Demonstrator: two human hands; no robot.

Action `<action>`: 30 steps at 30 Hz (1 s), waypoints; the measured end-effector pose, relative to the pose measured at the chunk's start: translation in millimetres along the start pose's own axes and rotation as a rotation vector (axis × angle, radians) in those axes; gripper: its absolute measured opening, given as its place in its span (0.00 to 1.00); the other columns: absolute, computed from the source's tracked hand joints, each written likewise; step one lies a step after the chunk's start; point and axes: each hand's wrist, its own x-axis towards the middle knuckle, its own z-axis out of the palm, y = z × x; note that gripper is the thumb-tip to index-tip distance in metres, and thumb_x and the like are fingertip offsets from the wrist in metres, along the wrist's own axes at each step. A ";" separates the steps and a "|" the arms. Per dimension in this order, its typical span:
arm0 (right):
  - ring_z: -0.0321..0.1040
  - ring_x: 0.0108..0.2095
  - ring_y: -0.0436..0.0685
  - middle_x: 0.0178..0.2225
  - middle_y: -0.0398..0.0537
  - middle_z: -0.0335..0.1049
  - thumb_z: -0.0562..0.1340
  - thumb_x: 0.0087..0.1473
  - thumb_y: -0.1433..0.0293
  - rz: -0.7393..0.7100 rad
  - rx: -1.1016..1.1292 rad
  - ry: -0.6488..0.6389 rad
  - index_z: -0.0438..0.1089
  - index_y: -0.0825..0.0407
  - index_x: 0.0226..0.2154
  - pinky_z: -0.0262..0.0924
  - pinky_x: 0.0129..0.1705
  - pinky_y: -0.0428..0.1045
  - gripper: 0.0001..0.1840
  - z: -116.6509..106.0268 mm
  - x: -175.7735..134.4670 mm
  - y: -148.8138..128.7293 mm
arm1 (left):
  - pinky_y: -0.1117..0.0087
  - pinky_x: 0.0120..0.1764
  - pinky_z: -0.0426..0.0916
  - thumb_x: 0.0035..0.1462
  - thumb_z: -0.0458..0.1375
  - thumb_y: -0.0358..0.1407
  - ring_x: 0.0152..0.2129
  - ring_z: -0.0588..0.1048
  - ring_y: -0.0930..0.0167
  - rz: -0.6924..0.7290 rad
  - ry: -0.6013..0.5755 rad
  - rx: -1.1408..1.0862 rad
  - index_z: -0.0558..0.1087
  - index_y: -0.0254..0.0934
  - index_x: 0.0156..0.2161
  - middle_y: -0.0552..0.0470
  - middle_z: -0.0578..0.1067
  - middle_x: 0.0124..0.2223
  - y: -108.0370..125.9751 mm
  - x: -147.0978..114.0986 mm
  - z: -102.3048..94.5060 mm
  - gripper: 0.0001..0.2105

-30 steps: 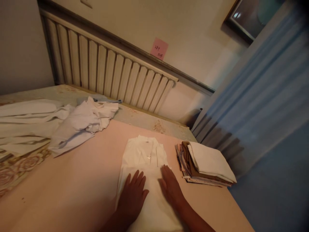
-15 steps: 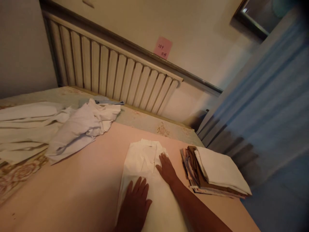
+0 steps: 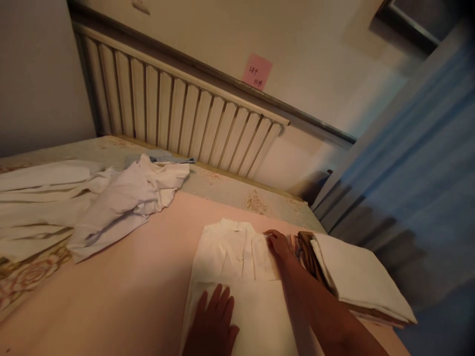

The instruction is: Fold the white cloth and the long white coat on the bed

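Observation:
A white collared shirt [image 3: 241,257], folded into a long panel, lies in front of me with its collar away from me. My left hand [image 3: 215,321] rests flat on its lower part, fingers spread. At the shirt's upper right edge is my right hand [image 3: 278,242], its fingers curled in at the shoulder. The fingertips there are partly hidden, but they appear to grip the cloth edge. My right forearm passes over the shirt's right side and in front of part of the folded stack.
To the right sits a stack of folded clothes [image 3: 363,272], white on top. Rumpled pale garments [image 3: 122,193] lie at the left. Beneath everything is a pink sheet [image 3: 148,277]. Behind stand a slatted radiator [image 3: 185,109] and, at right, a blue curtain [image 3: 408,168].
My right hand has gone from lying flat on the shirt's front to its right shoulder edge, and its fingers have curled. My left hand stays flat on the shirt. The view has shifted slightly.

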 end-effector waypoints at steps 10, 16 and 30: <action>0.68 0.28 0.53 0.29 0.47 0.75 0.52 0.38 0.72 -0.086 -0.011 -0.400 0.72 0.52 0.25 0.62 0.32 0.46 0.14 4.6 36.9 -0.7 | 0.58 0.60 0.52 0.59 0.51 0.41 0.58 0.62 0.63 0.017 0.053 0.006 0.67 0.42 0.56 0.53 0.67 0.60 -2.9 -1.1 1.2 0.20; 0.65 0.31 0.53 0.29 0.47 0.74 0.53 0.38 0.76 -0.140 -0.140 -0.462 0.70 0.52 0.22 0.59 0.38 0.46 0.11 0.7 52.2 -3.7 | 0.58 0.60 0.52 0.59 0.51 0.40 0.58 0.62 0.63 0.016 0.047 -0.014 0.67 0.42 0.56 0.53 0.68 0.60 -3.4 -1.2 2.4 0.20; 0.67 0.46 0.57 0.50 0.49 0.65 0.58 0.61 0.61 -0.020 -0.153 -0.267 0.66 0.53 0.50 0.66 0.45 0.56 0.18 -7.3 48.1 -14.0 | 0.56 0.58 0.55 0.60 0.49 0.40 0.59 0.61 0.63 -0.015 -0.020 -0.032 0.66 0.43 0.57 0.54 0.66 0.61 -0.5 -0.3 -2.1 0.20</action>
